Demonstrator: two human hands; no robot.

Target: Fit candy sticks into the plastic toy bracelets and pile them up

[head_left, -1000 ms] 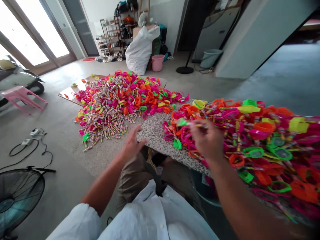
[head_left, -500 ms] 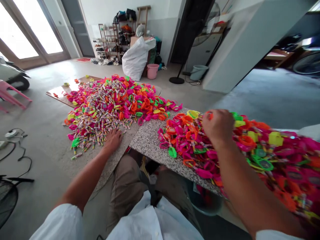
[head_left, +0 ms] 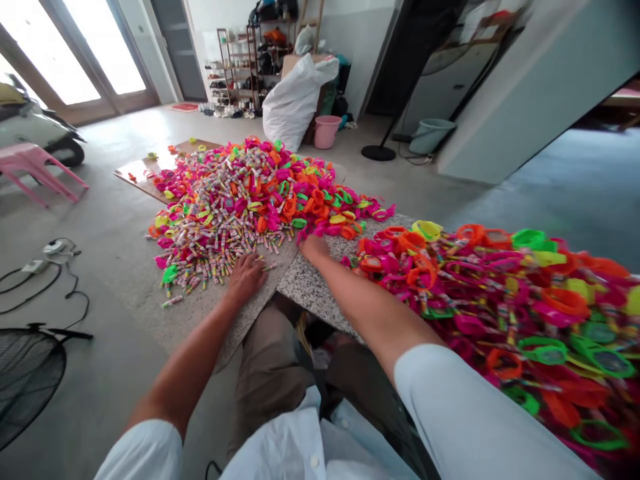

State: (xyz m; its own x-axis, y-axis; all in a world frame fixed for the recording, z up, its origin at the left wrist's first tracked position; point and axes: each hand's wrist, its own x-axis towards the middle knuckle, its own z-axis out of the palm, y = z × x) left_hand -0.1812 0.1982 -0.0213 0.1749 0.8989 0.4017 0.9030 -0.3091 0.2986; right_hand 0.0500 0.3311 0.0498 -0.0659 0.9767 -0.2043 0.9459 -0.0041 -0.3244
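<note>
My left hand [head_left: 247,276] lies with fingers stretched out at the near edge of a heap of small candy-filled tubes [head_left: 220,237], touching a few of them. On the speckled stone tabletop [head_left: 313,293], my right hand [head_left: 315,249] has its fingers bent around a pink toy watch [head_left: 302,235] at the heap's right edge; the fingertips are partly hidden. Bright toy watches [head_left: 317,200] in pink, orange, green and yellow mix with the tubes behind both hands. Under and beyond my right forearm spreads a second pile of toy watches [head_left: 470,293], with tubes among them.
A standing fan [head_left: 30,383] and a power strip with cables [head_left: 36,265] are on the floor at left. A pink stool [head_left: 40,160] stands near a scooter [head_left: 35,130]. Behind the heap are a white sack [head_left: 290,100], a pink bucket [head_left: 327,132] and a grey bucket [head_left: 431,137].
My right hand has moved left from the right-hand pile to the edge of the left heap. My left hand stays by the tubes. The view has turned a little to the right.
</note>
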